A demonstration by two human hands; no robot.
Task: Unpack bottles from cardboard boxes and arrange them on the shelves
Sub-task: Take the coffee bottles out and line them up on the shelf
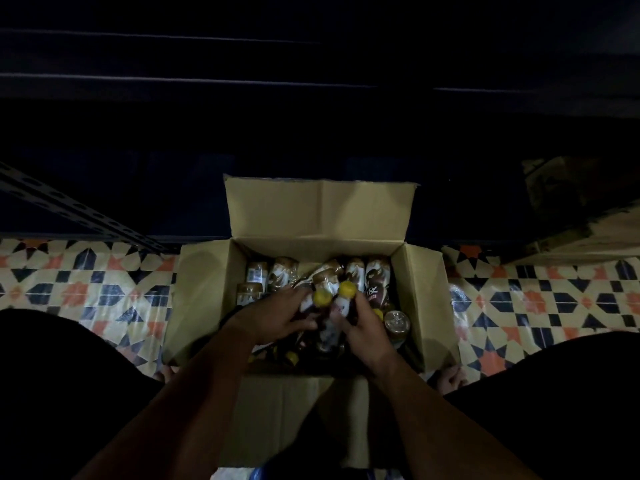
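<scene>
Bottles fill the open cardboard box (322,216) on the tiled floor. Left hand (277,318) clasps one yellow-capped bottle (313,301); right hand (360,327) clasps its neighbour (341,303). Best lift both straight up, each grip firm below the cap, clear of packed rows.

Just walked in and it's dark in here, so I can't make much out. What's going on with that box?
A person is crouched over an open cardboard box on a patterned tile floor, both hands inside it. The left hand grips one yellow-capped bottle and the right hand grips another. More bottles lie packed in the box. The dark shelves ahead are too dim to show anything on them.
</scene>
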